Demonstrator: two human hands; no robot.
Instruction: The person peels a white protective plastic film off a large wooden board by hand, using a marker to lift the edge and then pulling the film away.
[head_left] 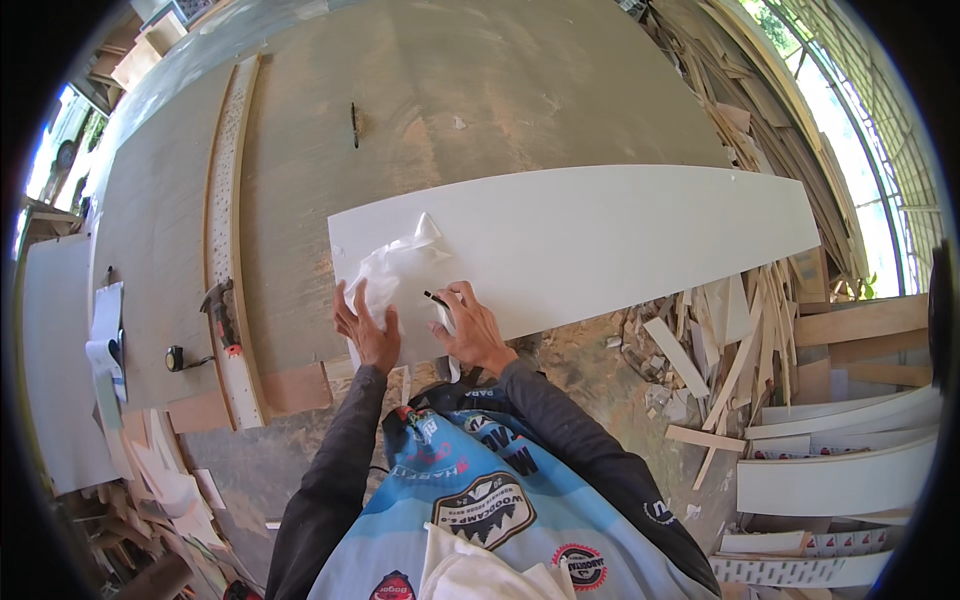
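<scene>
A long white board (600, 225) lies across the near side of the worktable. Crumpled thin white sheeting (400, 258) sits on its left end, bunched with one peak sticking up. My left hand (368, 330) rests at the board's near-left edge, fingers spread and touching the sheeting. Just to the right, my right hand (474, 330) is closed with its fingers curled round a slim, dark-tipped, pen-like tool (435, 298). Its kind is not clear, as the fingers hide most of it. A narrow white strip (454, 370) hangs below the right hand over the board's edge.
The brown worktable (480, 90) carries a long wooden strip (228, 190), a claw hammer (221, 315), a tape measure (180, 358) and a dark pen-like stick (354, 125). Wood offcuts (740, 340) pile up at right, beside stacked curved white panels (840, 480). Another pale panel (60, 360) stands far left.
</scene>
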